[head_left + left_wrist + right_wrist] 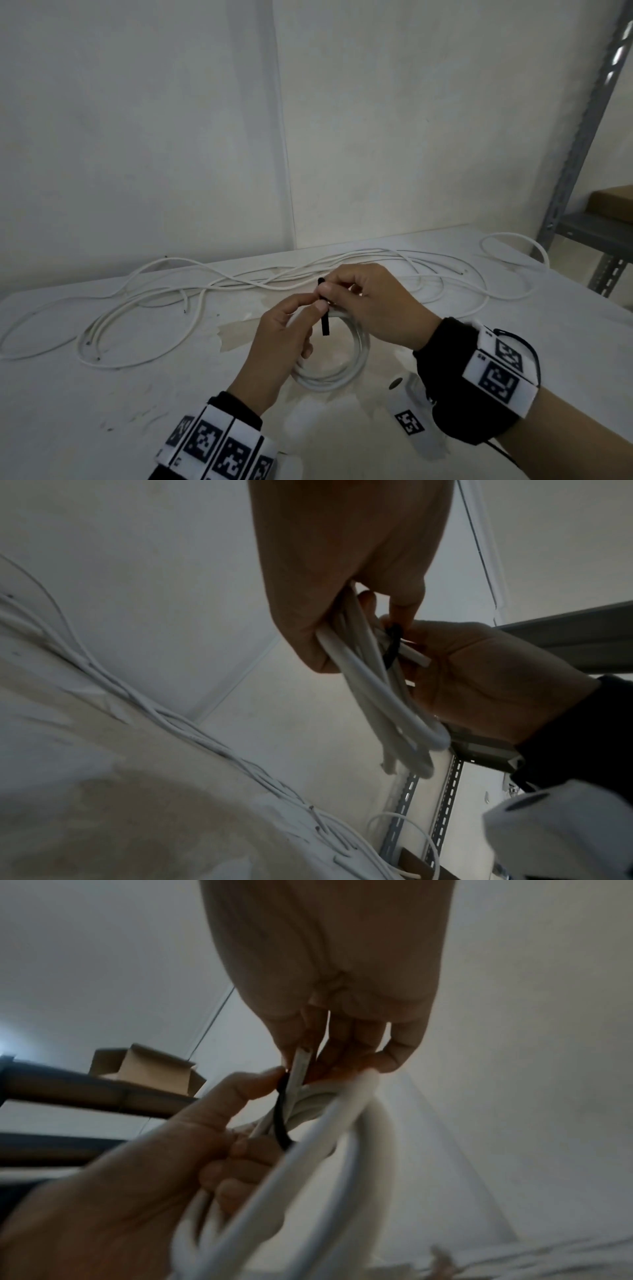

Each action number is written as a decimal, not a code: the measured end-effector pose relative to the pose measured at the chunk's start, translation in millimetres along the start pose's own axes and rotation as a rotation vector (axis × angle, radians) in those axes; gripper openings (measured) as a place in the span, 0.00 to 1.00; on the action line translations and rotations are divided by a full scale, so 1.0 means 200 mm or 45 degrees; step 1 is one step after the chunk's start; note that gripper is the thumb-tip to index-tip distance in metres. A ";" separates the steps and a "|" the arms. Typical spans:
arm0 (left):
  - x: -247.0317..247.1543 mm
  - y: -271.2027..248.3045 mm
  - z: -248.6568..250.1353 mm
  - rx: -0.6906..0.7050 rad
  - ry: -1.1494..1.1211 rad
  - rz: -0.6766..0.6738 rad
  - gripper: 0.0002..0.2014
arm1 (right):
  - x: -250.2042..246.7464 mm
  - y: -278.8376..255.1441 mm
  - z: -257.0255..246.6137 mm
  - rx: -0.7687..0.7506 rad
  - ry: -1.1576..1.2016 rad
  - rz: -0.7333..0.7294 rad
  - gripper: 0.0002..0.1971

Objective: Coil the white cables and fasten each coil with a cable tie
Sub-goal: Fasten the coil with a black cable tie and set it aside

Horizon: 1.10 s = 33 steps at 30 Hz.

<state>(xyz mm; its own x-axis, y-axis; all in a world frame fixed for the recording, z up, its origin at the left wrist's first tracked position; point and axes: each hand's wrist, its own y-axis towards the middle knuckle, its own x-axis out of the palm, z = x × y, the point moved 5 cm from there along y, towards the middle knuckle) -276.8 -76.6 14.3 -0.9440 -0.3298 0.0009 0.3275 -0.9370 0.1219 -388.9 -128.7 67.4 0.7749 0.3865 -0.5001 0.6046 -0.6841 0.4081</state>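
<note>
A small coil of white cable [337,375] hangs above the table [102,394], held between both hands. A black cable tie [324,323] is wrapped across the top of the coil, one end sticking up and the other hanging down. My left hand [294,329] curls its fingers round the coil [377,696] and presses its thumb on the tie [281,1118]. My right hand [370,301] pinches the upper part of the tie [393,645] against the strands. The right hand [325,974] also has the coil's cut end between its fingers.
Several loose white cables [239,281] sprawl across the back and left of the table, and one loop [513,245] reaches the far right corner. A grey metal shelf post [582,144] with a cardboard box [613,198] stands at the right. A wall runs behind the table.
</note>
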 end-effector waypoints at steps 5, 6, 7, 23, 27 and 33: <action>0.04 -0.03 -0.02 -0.033 0.036 -0.019 0.07 | -0.05 0.02 0.00 0.032 0.095 0.142 0.09; 0.05 -0.04 -0.02 -0.028 0.037 -0.025 0.07 | -0.05 0.03 0.00 0.052 0.127 0.174 0.10; 0.05 -0.04 -0.01 -0.025 0.038 -0.030 0.08 | -0.06 0.03 0.00 0.062 0.149 0.204 0.09; 0.08 -0.01 0.06 0.075 0.027 -0.020 0.04 | -0.08 -0.01 0.01 0.014 0.065 0.288 0.13; 0.09 -0.01 0.03 0.056 0.072 -0.026 0.04 | -0.08 -0.01 0.02 0.027 0.046 0.353 0.17; 0.10 -0.01 0.06 0.063 0.128 -0.065 0.06 | -0.11 0.01 0.01 0.057 0.089 0.373 0.13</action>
<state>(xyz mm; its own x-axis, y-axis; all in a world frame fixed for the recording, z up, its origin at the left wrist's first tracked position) -296.5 -80.6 26.7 -0.9499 -0.2941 -0.1060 0.2744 -0.9468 0.1682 -404.6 -139.3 78.4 0.9268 0.2091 -0.3118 0.3459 -0.7988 0.4922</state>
